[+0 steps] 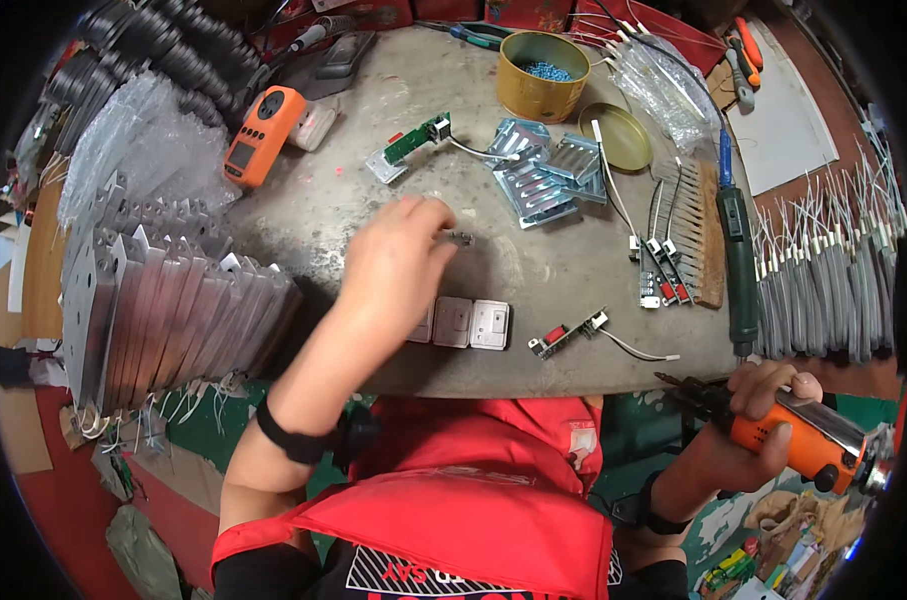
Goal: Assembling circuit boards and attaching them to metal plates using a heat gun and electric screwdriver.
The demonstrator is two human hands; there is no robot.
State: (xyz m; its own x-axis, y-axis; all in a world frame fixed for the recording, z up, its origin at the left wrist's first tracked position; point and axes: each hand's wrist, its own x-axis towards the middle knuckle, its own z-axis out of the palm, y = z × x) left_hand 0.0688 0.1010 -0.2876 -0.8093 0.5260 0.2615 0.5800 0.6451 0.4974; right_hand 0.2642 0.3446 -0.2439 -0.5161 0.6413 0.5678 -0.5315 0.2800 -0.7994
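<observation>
My left hand (403,255) is over the middle of the table, its fingers curled together. A small dark metal piece (460,238) shows at the fingertips; its kind is unclear. Below that hand lies a row of small square silver metal housings (471,322), partly hidden by my wrist. My right hand (765,430) is wrapped round an orange and black electric screwdriver (808,440) beyond the table's right front corner, its thin bit pointing left. On the tabletop between my hands lies a small circuit board (570,335) with a white lead. Another green board (416,140) rests on a silver part farther back.
A yellow tin (543,85) holds small blue screws, beside its round lid (615,137). Blue-wrapped metal parts (543,175) lie in front. A green electric screwdriver (738,260) is at the right edge. Stacked metal plates (173,310) and an orange meter (263,135) stand left.
</observation>
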